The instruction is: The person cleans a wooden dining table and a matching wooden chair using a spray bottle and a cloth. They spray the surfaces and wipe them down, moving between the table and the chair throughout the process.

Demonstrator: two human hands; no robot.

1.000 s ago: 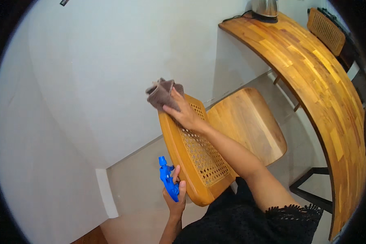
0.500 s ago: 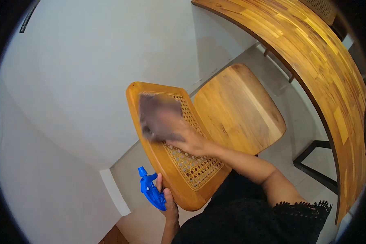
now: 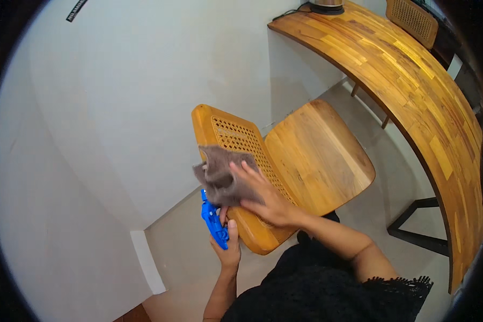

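Observation:
A wooden chair [image 3: 306, 166] has a cane-mesh backrest [image 3: 236, 134] leaning toward me. My right hand [image 3: 271, 201] presses a grey-brown cloth [image 3: 225, 174] against the backrest, its fingers stretched over the cloth. Part of the cloth is bunched up and hangs past the backrest's left edge. Just below that edge, my left hand [image 3: 229, 249] grips a blue spray bottle [image 3: 213, 222] by its trigger head. The lower part of the bottle is hidden. Left fingers also sit close to the frame; whether they touch it I cannot tell.
To the right curves a long wooden table [image 3: 392, 80] with a black metal leg [image 3: 418, 228]. A round metallic appliance [image 3: 327, 6] with a cord stands on its far end. Another cane-backed chair [image 3: 413, 21] is beyond it. White walls [image 3: 145, 107] rise behind and left of the chair.
My right hand and the cloth have slid down the backrest toward me, uncovering its upper mesh. The view has shifted, so more of the table's far end shows. The left hand still holds the spray bottle.

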